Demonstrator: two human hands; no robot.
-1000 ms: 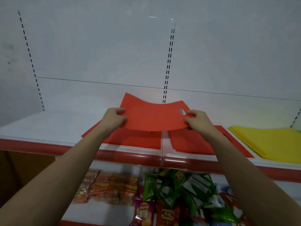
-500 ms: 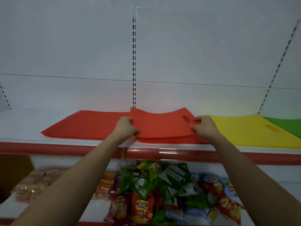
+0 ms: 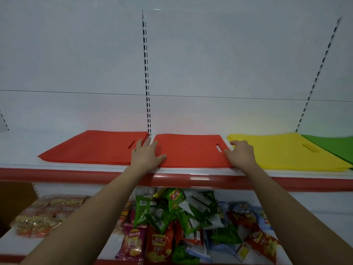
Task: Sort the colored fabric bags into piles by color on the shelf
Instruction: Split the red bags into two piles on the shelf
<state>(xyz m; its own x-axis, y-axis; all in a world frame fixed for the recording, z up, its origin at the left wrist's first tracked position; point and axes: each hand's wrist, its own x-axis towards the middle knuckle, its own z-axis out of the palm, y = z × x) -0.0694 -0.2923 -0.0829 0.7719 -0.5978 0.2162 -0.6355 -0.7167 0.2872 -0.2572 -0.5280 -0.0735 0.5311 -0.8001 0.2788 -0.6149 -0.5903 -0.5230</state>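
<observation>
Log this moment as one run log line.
left hand: flat on red bag | right hand: fingers at its right edge | bag: on shelf, beside yellow pile

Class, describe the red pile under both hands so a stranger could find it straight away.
Look along the upper shelf. Two red piles lie side by side; take the right red pile, beside the yellow pile. Only it has both hands on its edges.

Two red bag piles (image 3: 191, 152) lie beside a yellow pile (image 3: 282, 152) and a green one (image 3: 332, 146). The shelf (image 3: 191, 181) is white (red front edge).
</observation>
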